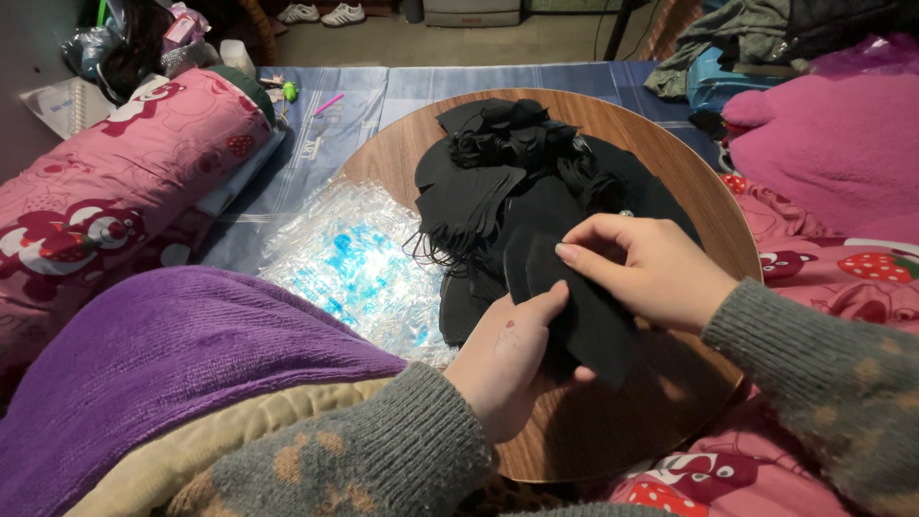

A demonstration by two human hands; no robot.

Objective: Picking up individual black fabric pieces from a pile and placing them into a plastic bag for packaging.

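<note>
Your left hand [512, 359] and right hand [646, 268] both pinch a flat black fabric piece [574, 306] over the near part of the round wooden tray table [613, 431]. Behind it, a large heap of similar black fabric pieces [507, 172] waits untouched, so I judge most work remains

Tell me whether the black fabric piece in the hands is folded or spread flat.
Spread flat: the black fabric piece lies open between the left hand and right hand, no fold visible.

One round wooden tray [661, 158], one clear plastic bag [359, 258], two white shoes [321, 13].
</note>
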